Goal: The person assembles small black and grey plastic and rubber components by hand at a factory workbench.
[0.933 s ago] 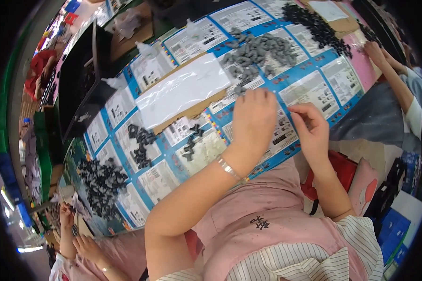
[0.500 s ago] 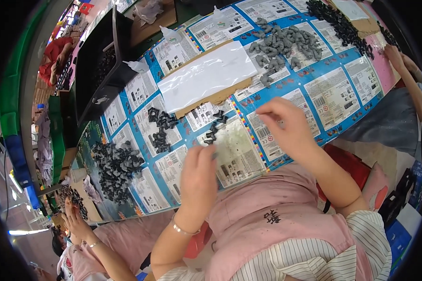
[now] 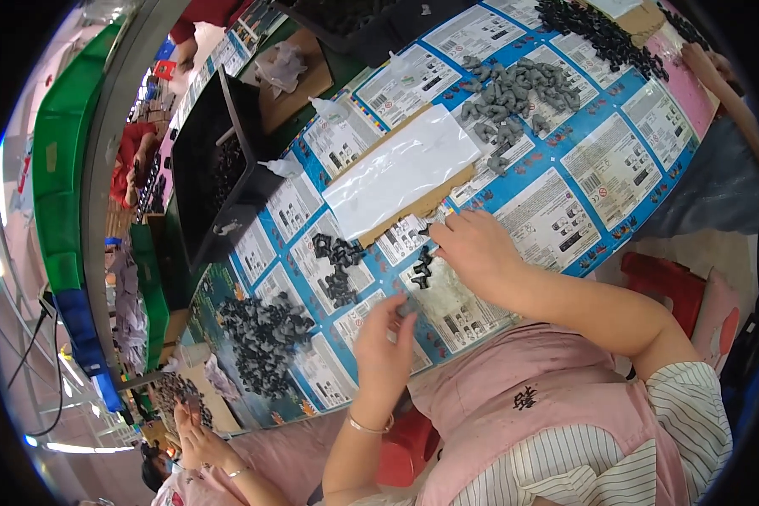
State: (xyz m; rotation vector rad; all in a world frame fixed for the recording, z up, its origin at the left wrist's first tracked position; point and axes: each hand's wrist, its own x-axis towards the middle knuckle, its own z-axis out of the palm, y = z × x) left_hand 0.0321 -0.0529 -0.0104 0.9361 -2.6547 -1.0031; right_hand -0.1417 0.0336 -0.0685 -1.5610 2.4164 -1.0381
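Observation:
My left hand (image 3: 381,344) is raised over the near edge of the table, a small grey plastic part (image 3: 404,310) pinched between thumb and fingers. Further right, my right hand (image 3: 474,253) reaches down with its fingertips closed on a small black plastic part (image 3: 424,231). Just below those fingertips lies a short row of similar black parts (image 3: 422,268). To their left is a loose cluster of black parts (image 3: 339,266). A larger heap of mixed black and grey parts (image 3: 266,341) sits at the table's left end.
A white sheet on cardboard (image 3: 401,173) lies mid-table, with a heap of grey parts (image 3: 523,93) beyond it. Several white squeeze bottles (image 3: 329,110) stand near a black bin (image 3: 219,160). Co-workers' hands show at lower left (image 3: 198,443) and far right (image 3: 704,67).
My right hand has come down and left onto the black parts. My left hand has turned, showing the grey part in its fingers. The whole view has shifted, so the table appears further right.

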